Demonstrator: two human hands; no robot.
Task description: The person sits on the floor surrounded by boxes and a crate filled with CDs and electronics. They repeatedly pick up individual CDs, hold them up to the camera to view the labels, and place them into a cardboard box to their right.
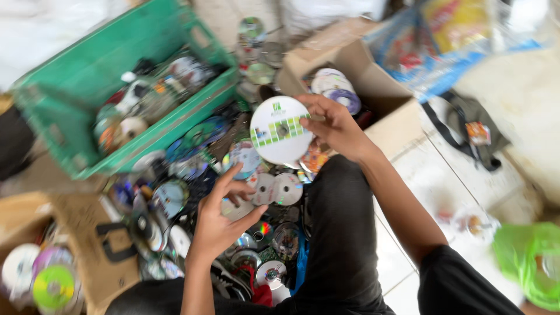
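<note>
White-and-green disc (280,129) is pinched by the right hand (337,125); left hand (219,224), fingers spread, is lowered onto the disc pile (256,192), sorting underway.

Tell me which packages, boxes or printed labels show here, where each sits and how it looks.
White round disc with green squares printed on it: held up in the right hand, centre.
Green plastic crate: upper left, rectangular, holds discs.
Brown cardboard box: upper centre-right, open, holds discs.
Blue, yellow and red plastic bag: top right, crumpled.
Bright green plastic bag: lower right.
Left hand: over loose shiny discs.
</note>
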